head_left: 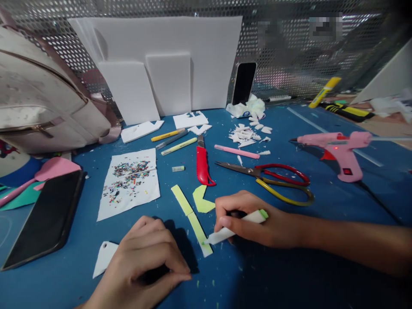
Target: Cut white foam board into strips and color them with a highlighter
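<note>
My right hand (246, 219) grips a white highlighter (222, 234) with a green tip and green end. Its tip touches the lower end of a narrow light-green strip (189, 214), where a whitish patch shows. Just above lies a bent light-green piece (202, 201), close to the right fingers. To the left of the strip, my left hand (151, 257) hovers or rests over the blue table, fingers curled and thumb against the index finger. I see nothing between them. A white piece with a small hole (104, 257) is partly hidden behind this hand.
Around the hands lie a red-handled cutter (202, 165), scissors (277, 176), a pen cap (178, 168), a pink pen (236, 151) and a sheet with beads (109, 201). A pink glue gun (341, 150) sits right, a phone (45, 219) left. White boards (209, 43) stand behind.
</note>
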{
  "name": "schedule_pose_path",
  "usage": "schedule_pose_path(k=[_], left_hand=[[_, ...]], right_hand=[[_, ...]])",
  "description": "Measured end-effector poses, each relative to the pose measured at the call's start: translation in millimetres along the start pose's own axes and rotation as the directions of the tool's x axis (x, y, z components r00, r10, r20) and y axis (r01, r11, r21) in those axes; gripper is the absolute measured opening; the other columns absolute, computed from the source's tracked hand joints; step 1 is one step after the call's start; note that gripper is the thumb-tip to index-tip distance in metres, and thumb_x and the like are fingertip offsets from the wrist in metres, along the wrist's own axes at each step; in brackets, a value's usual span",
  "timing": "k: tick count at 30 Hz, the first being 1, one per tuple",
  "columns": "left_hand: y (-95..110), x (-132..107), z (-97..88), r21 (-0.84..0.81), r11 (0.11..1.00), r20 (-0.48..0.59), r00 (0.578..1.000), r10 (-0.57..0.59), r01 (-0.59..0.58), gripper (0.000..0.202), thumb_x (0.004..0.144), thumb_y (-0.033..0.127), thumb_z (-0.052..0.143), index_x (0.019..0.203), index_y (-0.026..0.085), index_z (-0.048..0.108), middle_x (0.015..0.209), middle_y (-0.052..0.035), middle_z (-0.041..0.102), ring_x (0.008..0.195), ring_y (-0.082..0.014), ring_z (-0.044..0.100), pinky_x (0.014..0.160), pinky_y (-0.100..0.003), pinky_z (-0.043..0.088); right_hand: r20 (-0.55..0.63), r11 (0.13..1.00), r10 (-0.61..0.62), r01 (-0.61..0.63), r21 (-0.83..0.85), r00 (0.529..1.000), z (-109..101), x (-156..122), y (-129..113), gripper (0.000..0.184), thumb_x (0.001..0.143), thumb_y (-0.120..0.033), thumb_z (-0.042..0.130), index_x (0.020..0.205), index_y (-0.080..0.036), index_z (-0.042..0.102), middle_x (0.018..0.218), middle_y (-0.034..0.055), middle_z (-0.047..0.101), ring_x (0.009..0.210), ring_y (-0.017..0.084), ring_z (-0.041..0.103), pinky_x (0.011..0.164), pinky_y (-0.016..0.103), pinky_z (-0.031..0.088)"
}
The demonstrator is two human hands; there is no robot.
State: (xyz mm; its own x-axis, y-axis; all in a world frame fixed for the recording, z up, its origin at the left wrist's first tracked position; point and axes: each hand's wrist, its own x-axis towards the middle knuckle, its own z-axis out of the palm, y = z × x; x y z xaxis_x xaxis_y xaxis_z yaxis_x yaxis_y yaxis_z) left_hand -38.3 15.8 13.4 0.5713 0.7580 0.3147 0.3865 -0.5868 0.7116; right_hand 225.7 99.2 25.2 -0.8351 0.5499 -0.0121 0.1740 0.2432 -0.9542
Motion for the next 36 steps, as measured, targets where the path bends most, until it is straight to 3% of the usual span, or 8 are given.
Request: schedule_pose_path(k=[11, 17, 22, 27, 32, 36], left_hand=[[-6, 0, 4.1, 0.014, 1.000, -0.034, 0.999, 0.014, -0.014, 0.011, 0.087, 0.023, 0.074, 0.083, 0.024, 0.064, 0.073, 0.0076, 0.069, 0.066, -0.0113, 0.059, 0.069, -0.031, 0.037], [-4, 3, 0.9, 0.002, 1.000, -0.018, 1.000, 0.017, -0.017, 0.009, 0.088, 0.021, 0.073, 0.084, 0.025, 0.066, 0.076, 0.0081, 0.075, 0.062, -0.0090, 0.067, 0.076, -0.031, 0.046], [2, 2, -6.5, 0.005, 1.000, -0.031, 0.999, 0.019, -0.019, 0.018, 0.095, 0.015, 0.060, 0.103, 0.028, 0.070, 0.091, 0.0070, 0.079, 0.079, -0.0087, 0.075, 0.086, -0.018, 0.055], [3, -5, -6.3, -0.018, 0.992, -0.064, 0.990, -0.129, 0.128, 0.033, 0.097, 0.016, 0.051, 0.115, 0.037, 0.069, 0.106, 0.0099, 0.077, 0.092, -0.0071, 0.075, 0.081, -0.007, 0.054], [5, 0, -13.4, 0.033, 0.987, -0.158, 0.976, -0.147, 0.154, 0.024, 0.095, 0.022, 0.060, 0.108, 0.038, 0.072, 0.098, 0.0098, 0.078, 0.084, -0.0089, 0.076, 0.074, -0.010, 0.058], [-1, 5, -26.2, 0.133, 0.991, -0.169, 0.986, -0.006, 0.029, 0.008, 0.087, 0.024, 0.072, 0.092, 0.029, 0.073, 0.085, 0.0070, 0.078, 0.080, -0.0115, 0.075, 0.081, -0.022, 0.058]], right_hand=[[-0.007, 1.000, 0.001, -0.001, -0.025, 1.000, 1, 0, 3, 0.029, 0.099, -0.037, 0.052, 0.084, -0.014, 0.060, 0.078, 0.0037, 0.065, 0.065, 0.012, 0.057, 0.059, 0.022, 0.040], [-0.005, 0.999, 0.001, -0.002, -0.037, 1.000, 1, 0, 1, 0.034, 0.101, -0.040, 0.048, 0.083, -0.013, 0.061, 0.076, 0.0028, 0.063, 0.063, 0.012, 0.054, 0.056, 0.022, 0.039], [0.009, 0.999, 0.004, -0.004, -0.043, 1.000, 1, 0, 0, 0.036, 0.101, -0.042, 0.047, 0.083, -0.013, 0.060, 0.075, 0.0019, 0.061, 0.062, 0.011, 0.051, 0.055, 0.021, 0.037], [0.007, 0.997, -0.027, 0.027, -0.066, 1.000, 1, 0, 0, 0.034, 0.101, -0.038, 0.048, 0.082, -0.013, 0.060, 0.073, 0.0011, 0.059, 0.061, 0.010, 0.049, 0.055, 0.021, 0.036], [0.001, 0.996, -0.047, 0.047, -0.073, 0.999, 1, 1, 2, 0.033, 0.101, -0.039, 0.049, 0.081, -0.014, 0.059, 0.071, 0.0008, 0.060, 0.060, 0.010, 0.048, 0.055, 0.020, 0.036], [0.002, 0.998, -0.030, 0.030, -0.058, 1.000, 1, 1, 0, 0.031, 0.100, -0.037, 0.050, 0.081, -0.014, 0.058, 0.071, 0.0017, 0.062, 0.060, 0.010, 0.051, 0.055, 0.020, 0.036]])
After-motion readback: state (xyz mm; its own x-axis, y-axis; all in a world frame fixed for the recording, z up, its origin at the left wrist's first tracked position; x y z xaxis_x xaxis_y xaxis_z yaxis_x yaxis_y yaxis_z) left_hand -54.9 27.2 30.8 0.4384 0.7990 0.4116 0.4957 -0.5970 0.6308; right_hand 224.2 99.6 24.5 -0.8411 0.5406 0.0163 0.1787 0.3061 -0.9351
